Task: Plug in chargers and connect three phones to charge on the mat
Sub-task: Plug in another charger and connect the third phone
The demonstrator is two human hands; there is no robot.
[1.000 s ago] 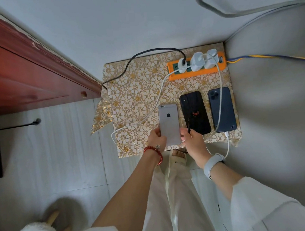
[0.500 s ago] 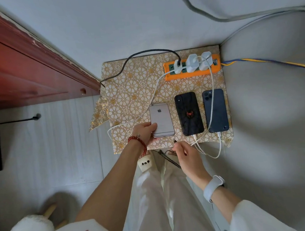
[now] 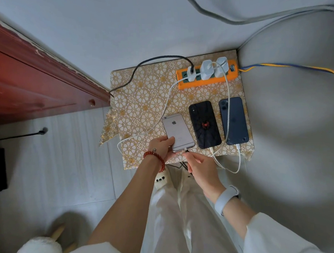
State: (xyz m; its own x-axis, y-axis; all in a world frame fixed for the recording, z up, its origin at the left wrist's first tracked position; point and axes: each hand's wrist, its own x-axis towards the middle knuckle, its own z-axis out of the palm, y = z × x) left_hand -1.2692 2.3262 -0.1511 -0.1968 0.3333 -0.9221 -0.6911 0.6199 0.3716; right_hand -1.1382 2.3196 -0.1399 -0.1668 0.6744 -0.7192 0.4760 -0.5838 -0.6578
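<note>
Head view looks down on a gold flower-patterned mat [image 3: 140, 100] spread on the floor in a corner, beside a red wooden door [image 3: 20, 81] at the left. At the far right of the mat lies an orange power strip [image 3: 208, 80] with three white chargers [image 3: 206, 69] plugged into it side by side, and a blue-and-yellow cord [image 3: 288, 67] runs off from it to the right. Three phones lie face down in a row along the near edge of the mat. The dark blue phone [image 3: 239, 125] is at the right, with a white cable [image 3: 227, 94] draped over its back and a white plug in its near end. The black phone [image 3: 204, 124], marked with a red spider, sits in the middle, a white plug at its near end too. The silver phone [image 3: 177, 130] is at the left, tilted. The left hand [image 3: 162, 146], with a red bead bracelet [image 3: 155, 158] on its wrist, grips the near left corner of the silver phone. The right hand [image 3: 201, 169], a pale wristband [image 3: 225, 199] on its wrist, pinches a dark plug at the near end of the silver phone; whether it is fully seated cannot be told. A black cable [image 3: 152, 65] arcs from the leftmost charger across the far part of the mat to its left edge.
</note>
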